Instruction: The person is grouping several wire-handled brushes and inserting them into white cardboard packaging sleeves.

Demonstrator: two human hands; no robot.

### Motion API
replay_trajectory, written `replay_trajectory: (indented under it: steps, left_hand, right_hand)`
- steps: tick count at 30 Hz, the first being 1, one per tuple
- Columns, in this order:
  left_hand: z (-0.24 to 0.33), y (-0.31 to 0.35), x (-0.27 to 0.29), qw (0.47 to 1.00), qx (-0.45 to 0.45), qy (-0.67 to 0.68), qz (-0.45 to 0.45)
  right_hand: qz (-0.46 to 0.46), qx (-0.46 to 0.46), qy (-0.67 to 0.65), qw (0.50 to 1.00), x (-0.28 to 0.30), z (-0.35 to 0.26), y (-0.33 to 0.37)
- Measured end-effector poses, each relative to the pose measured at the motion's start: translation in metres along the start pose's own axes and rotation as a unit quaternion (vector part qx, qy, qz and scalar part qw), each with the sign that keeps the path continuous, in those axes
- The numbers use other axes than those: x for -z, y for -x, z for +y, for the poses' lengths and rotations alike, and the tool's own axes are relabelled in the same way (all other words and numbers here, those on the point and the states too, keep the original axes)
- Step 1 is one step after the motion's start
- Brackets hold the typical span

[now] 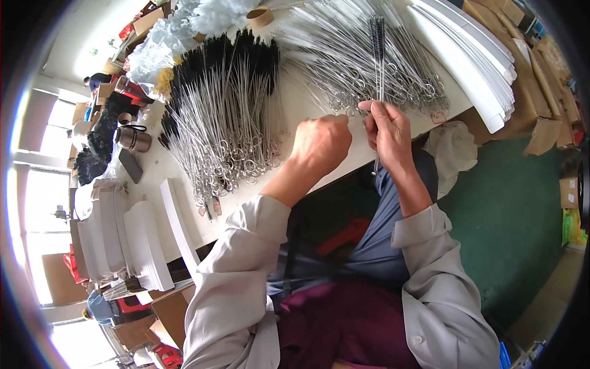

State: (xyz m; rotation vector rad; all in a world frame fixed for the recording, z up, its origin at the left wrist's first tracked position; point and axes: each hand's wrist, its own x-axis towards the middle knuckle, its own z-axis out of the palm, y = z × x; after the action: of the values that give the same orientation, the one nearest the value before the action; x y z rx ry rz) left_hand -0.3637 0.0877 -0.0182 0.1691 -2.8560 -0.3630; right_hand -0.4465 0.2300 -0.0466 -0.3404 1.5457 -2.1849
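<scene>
My right hand (392, 134) pinches a thin wire brush (377, 49) between thumb and fingers. The brush has black bristles at the far end, and its wire runs down past the hand toward my lap. Just left of it, my left hand (322, 142) is closed above the table's front edge; anything in its fingers is hidden. Beyond both hands lies a heap of wire brushes (344, 61) with pale bristles and ring ends facing me. To the left is a large pile of black-bristled wire brushes (227, 111), also with looped ends toward me.
Stacked white folded card strips (467, 55) lie at the table's right end, beside brown cardboard (522, 86). More white strips (144, 240) sit at the left. A steel flask (132, 138), a tape roll (259, 16) and clear plastic bags (166, 46) are farther off.
</scene>
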Motion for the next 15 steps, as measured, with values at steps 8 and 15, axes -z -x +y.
replay_trajectory:
  steps: [8, 15]
  left_hand:
    - [-0.011, 0.029, 0.050, 0.994, -0.035, 0.046, 0.092]
    - [0.004, 0.044, 0.071, 0.988, -0.093, 0.078, 0.096]
  right_hand:
    - [-0.072, -0.041, -0.051, 0.995, -0.037, -0.017, -0.012]
    - [-0.129, -0.025, -0.014, 0.991, -0.050, 0.001, -0.059]
